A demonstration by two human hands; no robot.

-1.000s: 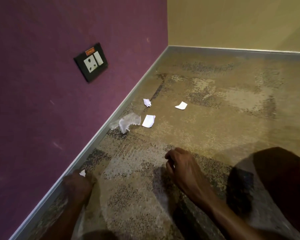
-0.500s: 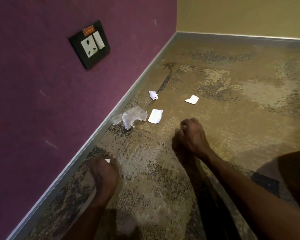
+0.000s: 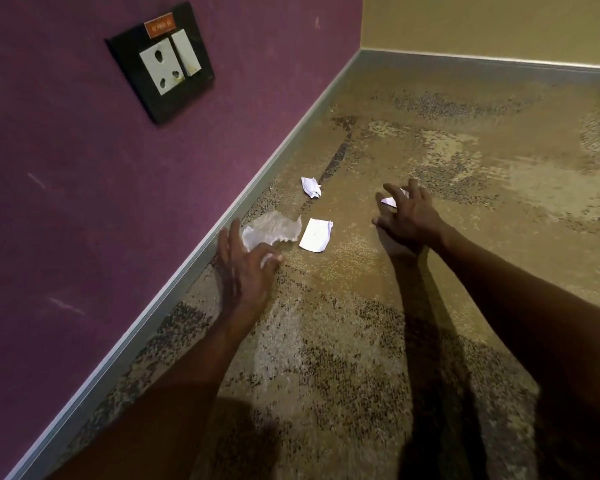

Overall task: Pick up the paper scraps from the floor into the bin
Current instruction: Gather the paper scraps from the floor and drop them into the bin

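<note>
Several paper scraps lie on the speckled floor near the purple wall. My left hand (image 3: 246, 268) reaches to a crumpled translucent scrap (image 3: 274, 228); its fingers stretch along that scrap's left end, and its thumb pins a small white bit (image 3: 266, 260). Just to the right lies a flat white scrap (image 3: 315, 234). A folded scrap (image 3: 310, 187) lies farther back. My right hand (image 3: 407, 216) is spread over another white scrap (image 3: 390, 201), which shows between its fingers. The bin is not in view.
The purple wall with a grey skirting (image 3: 194, 251) runs along the left and carries a black socket plate (image 3: 160, 60). A yellow wall (image 3: 482, 22) closes the corner at the back. My arms' shadows fall across the near floor.
Both hands have moved forward toward the scraps. My right hand has gone from a fist to spread fingers over the far right scrap. My left hand has reached the crumpled scrap.
</note>
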